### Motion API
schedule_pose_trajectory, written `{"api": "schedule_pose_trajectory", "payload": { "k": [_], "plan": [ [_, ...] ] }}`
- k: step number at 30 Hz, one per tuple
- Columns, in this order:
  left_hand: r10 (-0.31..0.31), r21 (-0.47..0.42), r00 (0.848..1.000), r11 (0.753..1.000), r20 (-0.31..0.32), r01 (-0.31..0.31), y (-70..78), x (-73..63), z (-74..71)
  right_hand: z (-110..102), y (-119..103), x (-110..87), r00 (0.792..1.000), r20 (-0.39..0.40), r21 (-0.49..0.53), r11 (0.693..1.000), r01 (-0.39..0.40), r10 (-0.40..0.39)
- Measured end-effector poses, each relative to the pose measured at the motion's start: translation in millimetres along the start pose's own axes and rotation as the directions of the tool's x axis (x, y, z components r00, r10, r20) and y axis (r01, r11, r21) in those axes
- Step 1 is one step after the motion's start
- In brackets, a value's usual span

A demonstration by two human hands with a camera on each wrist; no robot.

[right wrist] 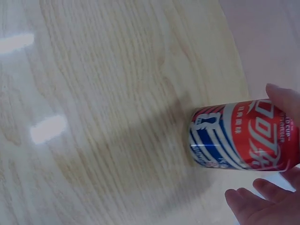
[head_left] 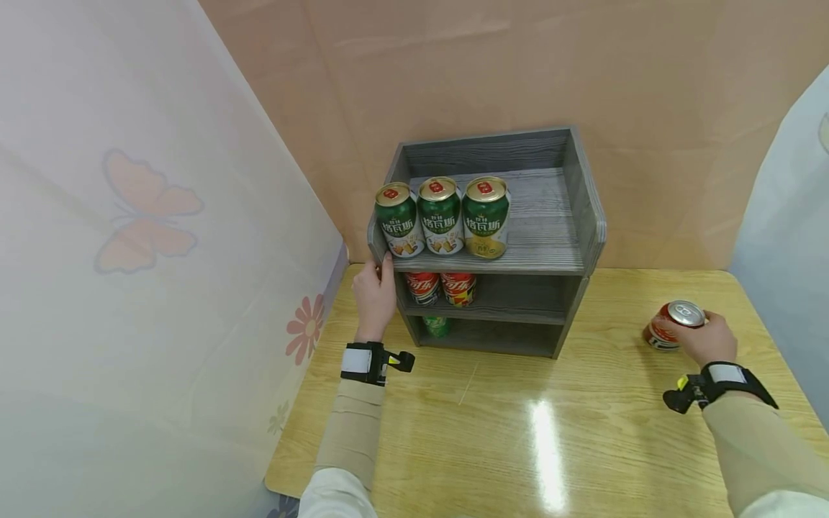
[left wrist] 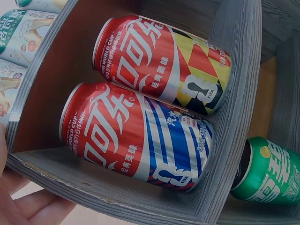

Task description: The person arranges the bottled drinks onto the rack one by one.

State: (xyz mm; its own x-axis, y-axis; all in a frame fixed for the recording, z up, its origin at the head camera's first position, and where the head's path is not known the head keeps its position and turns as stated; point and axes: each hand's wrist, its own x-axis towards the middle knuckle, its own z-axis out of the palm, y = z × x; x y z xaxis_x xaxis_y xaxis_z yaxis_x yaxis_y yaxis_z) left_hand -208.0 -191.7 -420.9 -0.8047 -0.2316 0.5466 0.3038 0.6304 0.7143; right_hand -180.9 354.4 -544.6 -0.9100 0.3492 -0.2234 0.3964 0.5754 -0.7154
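Observation:
At the left side of the grey wooden shelf [head_left: 492, 314], my left hand [head_left: 376, 298] grips its side panel, thumb near the upper tier and fingers [left wrist: 42, 206] against the outer face. My right hand [head_left: 709, 342] holds a red cola can [head_left: 662, 329] at the table's right. In the right wrist view, the thumb lies on one side of the cola can [right wrist: 239, 136], while some fingertips [right wrist: 239, 199] stand apart from its other side. Two red cola cans [left wrist: 159, 61] [left wrist: 136, 136] stand side by side on the middle tier.
Three green-and-white drink cans [head_left: 399, 219] [head_left: 441, 216] [head_left: 486, 218] line the top tier from the left. A green soda can [head_left: 437, 326] stands on the bottom tier's left. The wooden table [head_left: 492, 432] lies between printed side walls [head_left: 194, 288].

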Motion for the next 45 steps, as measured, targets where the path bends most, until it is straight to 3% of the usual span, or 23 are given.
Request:
{"api": "schedule_pose_trajectory", "payload": {
  "k": [4, 13, 24, 37, 45],
  "plan": [
    [-0.006, 0.004, 1.000, 1.000, 0.004, 0.006, -0.1, 0.1, 0.0, 3.5, 3.2, -3.1, 1.000, -0.012, 0.010, 1.000, 0.028, -0.028],
    [0.008, 0.010, 1.000, 1.000, -0.007, -0.008, 0.3, -0.3, 0.2, 5.6, 7.6, -1.1, 1.000, -0.002, 0.068, 0.998, -0.012, 0.012],
    [0.020, 0.014, 1.000, 1.000, -0.012, -0.020, -0.5, 0.2, 0.3, 8.3, 12.4, -6.3, 1.000, -0.007, 0.121, 0.993, 0.018, -0.017],
    [0.002, 0.004, 1.000, 1.000, -0.005, -0.002, 0.8, 0.5, 0.5, 17.5, 22.5, -13.2, 0.993, -0.099, 0.128, 0.989, 0.074, -0.062],
    [-0.009, -0.001, 1.000, 1.000, 0.000, 0.009, 1.7, -0.5, -0.1, 25.6, 27.9, -16.1, 0.988, -0.151, 0.152, 0.988, 0.040, -0.017]
  ]
}}
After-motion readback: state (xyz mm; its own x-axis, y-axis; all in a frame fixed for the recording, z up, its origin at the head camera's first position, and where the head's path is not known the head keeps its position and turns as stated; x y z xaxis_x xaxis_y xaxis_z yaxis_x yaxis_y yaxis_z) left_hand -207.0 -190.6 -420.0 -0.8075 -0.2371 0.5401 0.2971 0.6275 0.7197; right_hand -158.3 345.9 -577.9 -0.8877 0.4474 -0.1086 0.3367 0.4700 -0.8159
